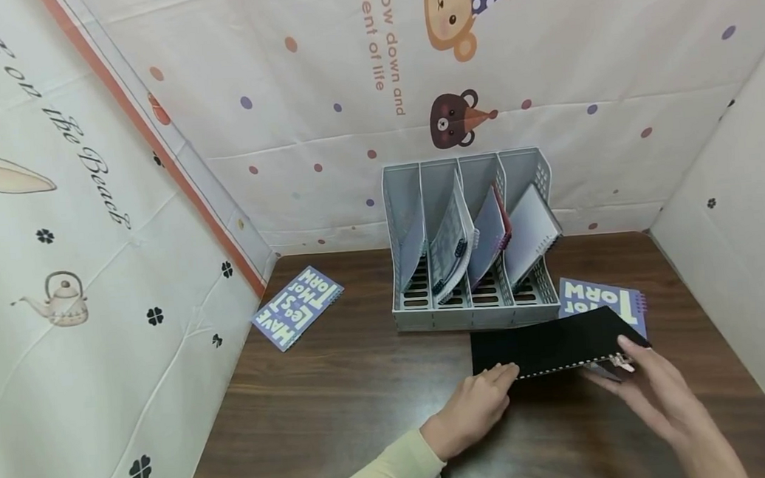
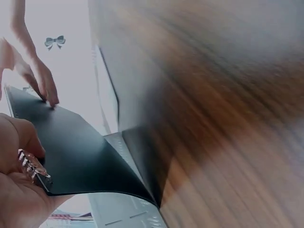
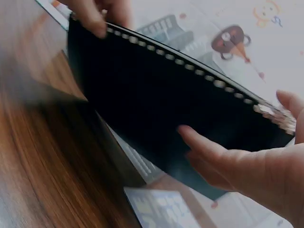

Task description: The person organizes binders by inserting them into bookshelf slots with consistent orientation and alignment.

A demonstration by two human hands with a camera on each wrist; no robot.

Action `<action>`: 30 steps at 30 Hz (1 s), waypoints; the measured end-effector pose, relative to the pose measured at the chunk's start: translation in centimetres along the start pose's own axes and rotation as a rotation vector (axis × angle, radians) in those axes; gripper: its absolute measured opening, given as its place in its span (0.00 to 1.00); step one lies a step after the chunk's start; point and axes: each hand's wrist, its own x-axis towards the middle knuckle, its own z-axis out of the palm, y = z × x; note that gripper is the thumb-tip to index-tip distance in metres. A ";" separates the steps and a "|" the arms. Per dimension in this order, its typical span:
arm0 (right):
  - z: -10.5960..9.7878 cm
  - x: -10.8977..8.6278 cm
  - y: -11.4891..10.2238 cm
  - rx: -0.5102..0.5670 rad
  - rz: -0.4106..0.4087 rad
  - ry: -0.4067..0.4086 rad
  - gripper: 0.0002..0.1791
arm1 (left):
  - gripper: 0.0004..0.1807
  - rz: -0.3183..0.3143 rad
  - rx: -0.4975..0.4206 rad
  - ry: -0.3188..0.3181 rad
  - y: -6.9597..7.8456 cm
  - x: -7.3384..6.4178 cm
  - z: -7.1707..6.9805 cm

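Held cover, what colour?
Plain black cover, best seen in the head view.

Left sleeve (image 1: 393,471) pale yellow-green (almost cream), wrist-length; hands (image 1: 472,410) bare.

"What stands at the back edge of the brown wooden table (image 1: 354,404)?"
"A grey plastic four-slot rack (image 1: 468,317), mixed-colour rectangular notebooks (image 1: 530,232) in it."
"Its back corners?"
"Purple rectangular paper notebook (image 1: 298,308) near the left, matching purple notebook (image 1: 603,297) near the right."
"Before the rack?"
"A black rectangular ring-edged notebook (image 1: 556,341)."
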 end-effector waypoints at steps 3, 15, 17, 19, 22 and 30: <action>1.6 0.8 1.0 -0.129 0.020 0.020 0.27 | 0.24 0.008 -0.027 0.028 0.2 0.3 -0.5; 7.2 3.0 5.3 -0.525 -0.184 0.442 0.26 | 0.25 0.014 -0.197 0.149 0.8 1.6 -1.5; 8.0 3.0 5.6 -0.530 -0.272 0.448 0.25 | 0.25 0.016 -0.256 0.196 0.8 2.0 -1.7; 8.7 2.9 5.7 -0.536 -0.347 0.456 0.24 | 0.25 0.029 -0.275 0.236 0.7 2.4 -2.1; 9.6 2.7 5.6 -0.544 -0.404 0.472 0.19 | 0.25 0.070 -0.274 0.257 0.3 2.6 -2.6; 11.0 2.0 4.3 -0.941 -0.253 0.661 0.02 | 0.23 -0.035 -0.310 0.289 -1.7 2.0 -3.3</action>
